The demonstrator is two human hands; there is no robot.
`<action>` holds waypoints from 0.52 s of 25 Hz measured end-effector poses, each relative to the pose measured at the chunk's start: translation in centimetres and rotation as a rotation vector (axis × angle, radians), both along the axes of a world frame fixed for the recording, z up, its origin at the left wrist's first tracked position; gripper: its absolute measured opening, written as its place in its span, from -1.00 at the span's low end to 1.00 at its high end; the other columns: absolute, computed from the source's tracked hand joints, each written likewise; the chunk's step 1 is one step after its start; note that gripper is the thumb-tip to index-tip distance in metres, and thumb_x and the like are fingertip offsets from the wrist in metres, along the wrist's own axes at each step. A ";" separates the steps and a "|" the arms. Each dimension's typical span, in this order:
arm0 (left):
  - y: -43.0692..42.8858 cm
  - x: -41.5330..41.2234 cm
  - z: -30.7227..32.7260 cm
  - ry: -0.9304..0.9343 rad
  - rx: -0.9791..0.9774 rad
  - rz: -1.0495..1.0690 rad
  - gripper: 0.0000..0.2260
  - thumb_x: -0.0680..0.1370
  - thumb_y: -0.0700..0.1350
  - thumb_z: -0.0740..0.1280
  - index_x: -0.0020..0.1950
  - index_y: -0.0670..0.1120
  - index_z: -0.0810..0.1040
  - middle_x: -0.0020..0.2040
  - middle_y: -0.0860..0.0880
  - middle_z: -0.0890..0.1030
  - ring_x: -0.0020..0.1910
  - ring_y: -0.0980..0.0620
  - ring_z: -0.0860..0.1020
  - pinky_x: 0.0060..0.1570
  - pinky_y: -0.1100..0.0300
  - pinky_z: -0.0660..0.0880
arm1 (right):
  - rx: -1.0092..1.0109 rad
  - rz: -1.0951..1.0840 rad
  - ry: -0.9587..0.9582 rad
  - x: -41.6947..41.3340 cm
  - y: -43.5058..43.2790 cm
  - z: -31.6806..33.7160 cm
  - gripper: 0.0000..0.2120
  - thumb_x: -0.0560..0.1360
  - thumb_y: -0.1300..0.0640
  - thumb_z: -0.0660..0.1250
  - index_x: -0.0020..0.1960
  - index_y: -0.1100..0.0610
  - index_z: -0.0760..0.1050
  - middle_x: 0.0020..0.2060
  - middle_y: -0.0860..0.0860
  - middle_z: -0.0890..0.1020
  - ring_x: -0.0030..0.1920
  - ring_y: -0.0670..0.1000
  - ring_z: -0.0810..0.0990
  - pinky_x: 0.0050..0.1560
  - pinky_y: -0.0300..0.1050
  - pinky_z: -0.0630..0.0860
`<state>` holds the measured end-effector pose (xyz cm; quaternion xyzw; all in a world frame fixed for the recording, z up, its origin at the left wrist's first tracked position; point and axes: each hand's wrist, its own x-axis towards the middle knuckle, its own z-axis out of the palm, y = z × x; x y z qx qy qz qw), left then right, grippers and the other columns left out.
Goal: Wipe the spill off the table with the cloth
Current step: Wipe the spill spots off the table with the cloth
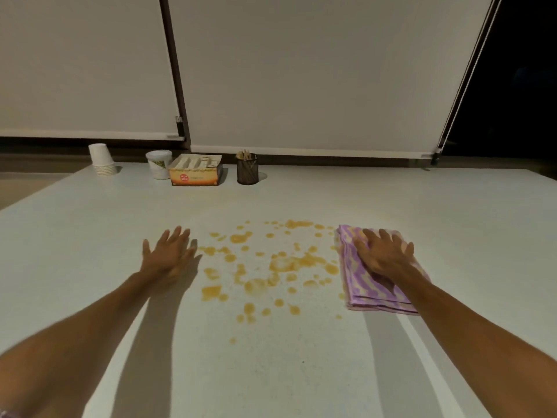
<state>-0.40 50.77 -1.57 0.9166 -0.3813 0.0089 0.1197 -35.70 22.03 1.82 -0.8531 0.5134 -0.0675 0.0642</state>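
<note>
An orange spill [271, 263] lies in many drops and blotches across the middle of the white table [301, 372]. A folded purple and cream cloth [366, 292] lies flat just right of the spill. My right hand [384, 254] rests palm down on the cloth's far half, fingers spread, pressing it rather than gripping it. My left hand [168, 254] lies flat on the bare table at the spill's left edge, fingers apart, holding nothing.
Along the table's far edge stand a stack of white paper cups [102, 159], a white tub [159, 164], an orange open box [196, 170] and a dark mesh holder with wooden sticks [247, 168]. Roller blinds hang behind.
</note>
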 end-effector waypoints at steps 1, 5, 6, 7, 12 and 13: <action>0.8 0.9 -0.1 -0.003 0.025 -0.001 -0.47 0.64 0.16 -0.02 0.60 0.06 0.05 0.62 0.04 -0.01 0.60 -0.02 -0.03 0.50 -0.21 -0.18 | 0.016 -0.003 -0.007 0.0 0.0 -0.1 -0.44 0.58 -0.28 -0.13 0.50 -0.10 0.17 0.53 0.09 0.21 0.52 0.26 0.10 0.46 0.38 -0.04; 2.5 3.6 -1.0 0.042 0.078 -0.004 -0.46 0.64 0.19 -0.03 0.59 0.05 0.08 0.62 -0.02 0.03 0.60 -0.12 0.00 0.48 -0.29 -0.15 | 0.122 -0.055 0.076 -0.4 0.1 -1.3 -0.38 0.51 -0.41 -0.16 0.52 -0.25 0.02 0.58 -0.04 0.04 0.55 0.27 -0.05 0.41 0.46 -0.21; 2.6 3.9 -1.4 0.054 0.063 -0.008 -0.45 0.63 0.22 -0.04 0.59 0.07 0.10 0.62 -0.03 0.05 0.60 -0.14 0.01 0.47 -0.30 -0.16 | 0.161 -0.069 0.111 -0.6 0.1 -1.9 -0.36 0.48 -0.44 -0.17 0.52 -0.29 -0.03 0.59 -0.07 -0.02 0.56 0.26 -0.11 0.39 0.48 -0.26; 2.7 4.0 -1.7 0.063 0.046 -0.012 -0.43 0.61 0.25 -0.06 0.58 0.09 0.11 0.62 -0.02 0.06 0.59 -0.14 0.01 0.46 -0.31 -0.18 | 0.187 -0.083 0.131 -0.7 0.0 -2.6 -0.35 0.46 -0.47 -0.18 0.51 -0.32 -0.07 0.59 -0.09 -0.08 0.56 0.24 -0.17 0.37 0.48 -0.29; 2.6 3.9 -2.4 0.054 0.020 0.005 -0.46 0.61 0.24 -0.09 0.59 0.13 0.06 0.62 0.01 0.03 0.60 -0.09 -0.03 0.48 -0.29 -0.16 | 0.162 -0.156 0.034 1.1 -2.1 -3.5 -0.37 0.46 -0.48 -0.15 0.49 -0.36 -0.03 0.59 -0.12 -0.01 0.57 0.20 -0.15 0.41 0.46 -0.25; 2.6 3.8 -2.2 0.049 0.016 0.008 -0.47 0.62 0.22 -0.08 0.59 0.12 0.06 0.62 0.01 0.03 0.60 -0.09 -0.03 0.49 -0.29 -0.15 | 0.155 -0.143 0.016 2.1 -2.5 -3.5 -0.37 0.45 -0.48 -0.15 0.49 -0.35 -0.02 0.59 -0.11 -0.01 0.57 0.20 -0.14 0.42 0.47 -0.24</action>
